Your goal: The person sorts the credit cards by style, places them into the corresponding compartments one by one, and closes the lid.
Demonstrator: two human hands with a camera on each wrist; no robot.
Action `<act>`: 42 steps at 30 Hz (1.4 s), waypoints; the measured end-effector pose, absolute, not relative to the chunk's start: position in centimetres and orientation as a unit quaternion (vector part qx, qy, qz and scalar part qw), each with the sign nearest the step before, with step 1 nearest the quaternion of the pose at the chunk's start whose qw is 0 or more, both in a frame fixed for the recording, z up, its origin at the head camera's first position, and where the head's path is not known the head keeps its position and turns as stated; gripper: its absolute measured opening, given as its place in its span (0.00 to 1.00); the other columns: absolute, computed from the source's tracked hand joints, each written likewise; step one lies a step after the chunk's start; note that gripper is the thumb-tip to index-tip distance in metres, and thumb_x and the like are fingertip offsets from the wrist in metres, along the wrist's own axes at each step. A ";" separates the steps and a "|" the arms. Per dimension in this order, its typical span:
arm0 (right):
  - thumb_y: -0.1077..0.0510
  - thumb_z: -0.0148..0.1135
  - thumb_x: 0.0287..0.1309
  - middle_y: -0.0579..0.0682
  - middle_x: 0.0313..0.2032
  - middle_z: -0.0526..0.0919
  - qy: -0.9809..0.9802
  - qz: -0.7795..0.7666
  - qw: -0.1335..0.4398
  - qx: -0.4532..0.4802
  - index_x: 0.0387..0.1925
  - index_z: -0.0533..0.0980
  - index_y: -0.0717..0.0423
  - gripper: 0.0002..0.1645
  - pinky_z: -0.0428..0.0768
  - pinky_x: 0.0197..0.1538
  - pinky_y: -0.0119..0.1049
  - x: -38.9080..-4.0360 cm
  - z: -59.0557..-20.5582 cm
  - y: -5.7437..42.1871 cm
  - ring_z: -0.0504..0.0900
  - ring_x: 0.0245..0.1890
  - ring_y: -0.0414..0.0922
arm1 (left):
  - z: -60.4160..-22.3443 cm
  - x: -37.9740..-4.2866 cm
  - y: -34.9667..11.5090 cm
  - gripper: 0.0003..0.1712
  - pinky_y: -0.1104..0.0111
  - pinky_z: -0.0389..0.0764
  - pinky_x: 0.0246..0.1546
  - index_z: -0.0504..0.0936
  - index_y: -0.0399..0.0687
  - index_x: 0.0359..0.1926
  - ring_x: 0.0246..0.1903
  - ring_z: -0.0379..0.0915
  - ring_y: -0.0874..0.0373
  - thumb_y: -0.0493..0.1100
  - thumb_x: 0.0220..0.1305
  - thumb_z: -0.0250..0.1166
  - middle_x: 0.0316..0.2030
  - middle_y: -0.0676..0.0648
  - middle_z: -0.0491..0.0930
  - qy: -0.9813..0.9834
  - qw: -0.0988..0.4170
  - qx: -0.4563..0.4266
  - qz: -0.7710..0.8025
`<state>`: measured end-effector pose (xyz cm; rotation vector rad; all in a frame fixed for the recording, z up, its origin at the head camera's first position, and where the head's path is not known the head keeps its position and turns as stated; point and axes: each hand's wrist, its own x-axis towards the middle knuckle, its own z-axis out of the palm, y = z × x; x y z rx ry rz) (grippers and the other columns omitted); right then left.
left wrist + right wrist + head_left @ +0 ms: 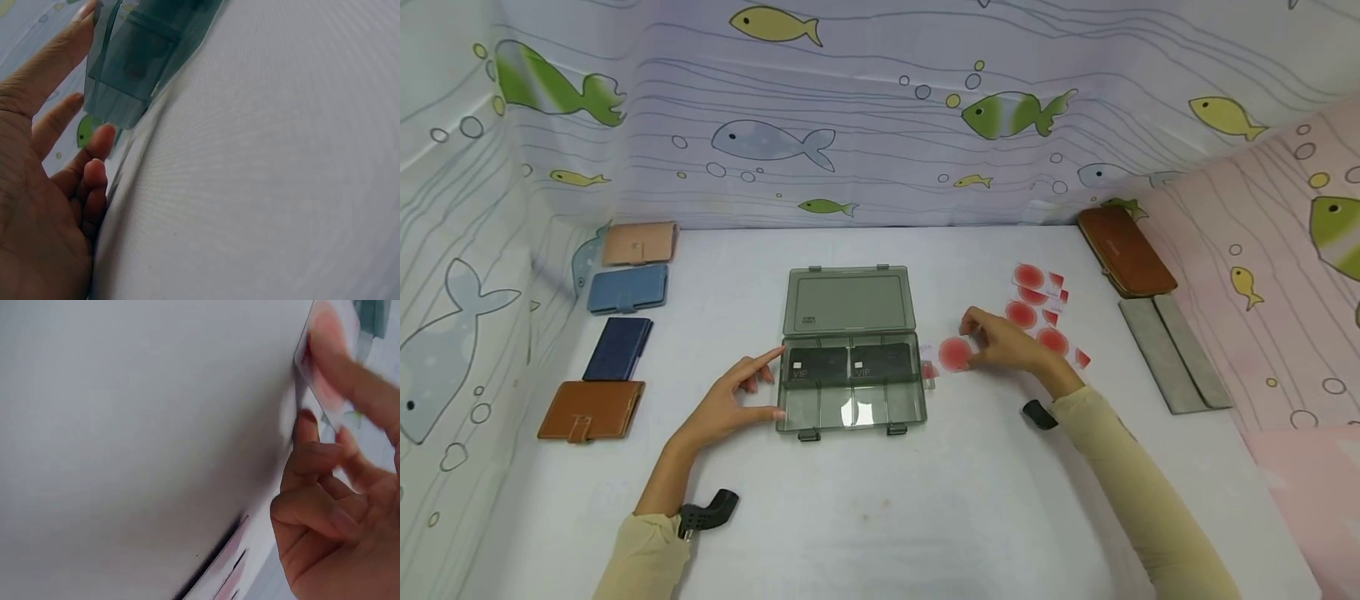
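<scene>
In the head view a translucent grey-green plastic box (850, 300) lies with its lid folded back. Two black cards (817, 367) marked VIP stand side by side in its upper row of compartments. My left hand (724, 406) rests its thumb and a straight forefinger against the box's left side, also visible along the box (137, 69) in the left wrist view. Just right of the box, my right hand (1003, 342) pinches a white card with a red circle (955, 354). The right wrist view shows this card (328, 353) tilted between thumb and fingers.
Several similar red-circle cards (1021, 315) overlap beyond my right hand. A brown purse (1126, 250) and a grey wallet (1172, 354) lie at the right. Along the left are pink (638, 243), light blue (627, 288), navy (617, 348) and brown (591, 408) wallets. Fish-patterned cloth (880, 108) rises behind.
</scene>
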<state>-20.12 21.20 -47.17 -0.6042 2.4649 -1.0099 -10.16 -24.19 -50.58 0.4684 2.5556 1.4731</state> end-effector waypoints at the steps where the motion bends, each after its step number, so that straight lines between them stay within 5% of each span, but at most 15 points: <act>1: 0.65 0.74 0.49 0.54 0.35 0.74 0.880 -0.374 0.206 -0.207 0.47 0.70 0.58 0.25 0.72 0.38 0.37 -19.9 -47.2 21.3 0.70 0.33 0.47 | -50.6 -10.1 -24.2 0.53 0.66 0.60 0.39 0.64 0.58 0.74 0.35 0.55 0.56 0.42 0.49 0.80 0.43 0.48 0.69 0.854 0.076 0.158 0.489; 7: 0.67 0.68 0.57 0.52 0.25 0.74 0.858 -0.445 0.183 -0.181 0.57 0.75 0.56 0.25 0.72 0.33 0.32 -18.4 -48.0 22.2 0.70 0.26 0.45 | -50.4 -10.1 -24.4 0.53 0.67 0.60 0.39 0.64 0.59 0.74 0.35 0.56 0.56 0.42 0.49 0.80 0.43 0.48 0.69 0.855 0.078 0.157 0.489; 15: 0.68 0.63 0.62 0.64 0.30 0.78 0.847 -0.500 0.155 -0.095 0.60 0.77 0.63 0.24 0.72 0.29 0.31 -16.5 -46.8 22.1 0.71 0.26 0.42 | -50.1 -10.1 -24.6 0.53 0.65 0.60 0.39 0.64 0.55 0.74 0.35 0.55 0.55 0.40 0.48 0.79 0.43 0.47 0.70 0.852 0.074 0.161 0.492; 21: 0.63 0.67 0.61 0.46 0.27 0.76 0.816 -0.556 0.153 -0.035 0.61 0.78 0.57 0.25 0.70 0.29 0.32 -15.9 -45.9 21.7 0.68 0.26 0.39 | -50.0 -10.1 -24.7 0.52 0.65 0.60 0.39 0.65 0.56 0.74 0.35 0.55 0.56 0.40 0.49 0.79 0.43 0.47 0.70 0.851 0.077 0.157 0.494; 31: 0.64 0.68 0.58 0.58 0.26 0.79 0.783 -0.577 0.214 -0.086 0.57 0.80 0.55 0.24 0.69 0.30 0.32 -13.9 -44.5 15.7 0.69 0.25 0.41 | -50.6 -10.2 -24.7 0.52 0.66 0.60 0.38 0.64 0.58 0.74 0.34 0.55 0.57 0.42 0.49 0.80 0.42 0.48 0.69 0.851 0.078 0.159 0.495; 42: 0.70 0.64 0.57 0.48 0.20 0.74 0.765 -0.567 0.268 -0.145 0.57 0.80 0.57 0.24 0.66 0.30 0.32 -12.5 -44.5 9.0 0.64 0.23 0.39 | -50.7 -10.2 -24.3 0.52 0.66 0.61 0.38 0.66 0.58 0.74 0.34 0.56 0.57 0.42 0.48 0.80 0.41 0.48 0.70 0.850 0.071 0.161 0.497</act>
